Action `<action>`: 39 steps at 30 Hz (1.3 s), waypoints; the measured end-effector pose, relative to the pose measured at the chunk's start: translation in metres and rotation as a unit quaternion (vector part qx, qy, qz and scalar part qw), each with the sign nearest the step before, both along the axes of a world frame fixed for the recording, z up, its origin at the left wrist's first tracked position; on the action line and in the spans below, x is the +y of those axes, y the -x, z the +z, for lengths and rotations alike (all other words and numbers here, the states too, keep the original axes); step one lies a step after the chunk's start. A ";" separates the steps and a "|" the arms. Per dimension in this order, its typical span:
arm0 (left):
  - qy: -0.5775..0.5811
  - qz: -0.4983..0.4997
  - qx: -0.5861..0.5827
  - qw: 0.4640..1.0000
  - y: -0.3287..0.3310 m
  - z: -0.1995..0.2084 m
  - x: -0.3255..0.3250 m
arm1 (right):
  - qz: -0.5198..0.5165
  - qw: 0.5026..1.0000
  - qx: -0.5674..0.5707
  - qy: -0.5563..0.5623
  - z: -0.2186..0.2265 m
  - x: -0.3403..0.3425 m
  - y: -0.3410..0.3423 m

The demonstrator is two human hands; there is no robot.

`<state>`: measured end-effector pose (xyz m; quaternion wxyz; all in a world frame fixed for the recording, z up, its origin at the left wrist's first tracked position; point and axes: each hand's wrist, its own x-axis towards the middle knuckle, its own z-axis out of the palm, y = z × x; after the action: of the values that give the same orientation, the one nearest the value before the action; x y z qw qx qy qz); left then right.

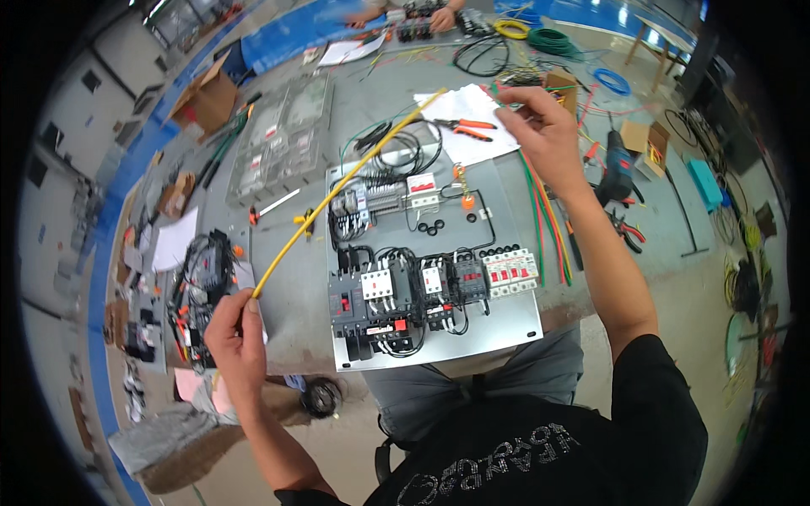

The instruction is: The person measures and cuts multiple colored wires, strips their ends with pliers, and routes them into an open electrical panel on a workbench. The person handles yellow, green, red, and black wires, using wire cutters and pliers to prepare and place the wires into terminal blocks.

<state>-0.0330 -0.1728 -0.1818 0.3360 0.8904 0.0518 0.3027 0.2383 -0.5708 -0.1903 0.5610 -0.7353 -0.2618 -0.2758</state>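
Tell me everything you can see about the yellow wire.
The yellow wire is long, thin and smooth-looking, apparently plastic-sheathed. The left hand pinches it between thumb and fingers; from there it slants up and rightward in one gentle bow. Its far tip stands apart from the right hand. Any part below the pinch is unclear.

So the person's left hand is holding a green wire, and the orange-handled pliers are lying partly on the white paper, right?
Not quite: the head view shows that the wire in the left hand is yellow, not green. The orange-handled pliers are lying partly on the white paper, just as you said.
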 end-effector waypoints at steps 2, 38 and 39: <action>0.005 -0.015 -0.015 1.000 -0.007 0.006 -0.018 | -0.031 0.997 0.065 -0.030 -0.005 -0.044 0.009; 0.456 -0.184 0.179 0.852 0.019 -0.071 -0.244 | -0.341 0.828 0.355 0.268 -0.190 -0.289 0.122; 0.464 -0.186 0.181 0.847 0.017 -0.072 -0.248 | -0.328 0.835 0.379 0.226 -0.195 -0.290 0.116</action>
<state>-0.0500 -0.4205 -0.2538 0.7450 0.6623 0.0797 0.0085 0.1224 -0.8604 -0.3856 0.3116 -0.9312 0.1731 -0.0763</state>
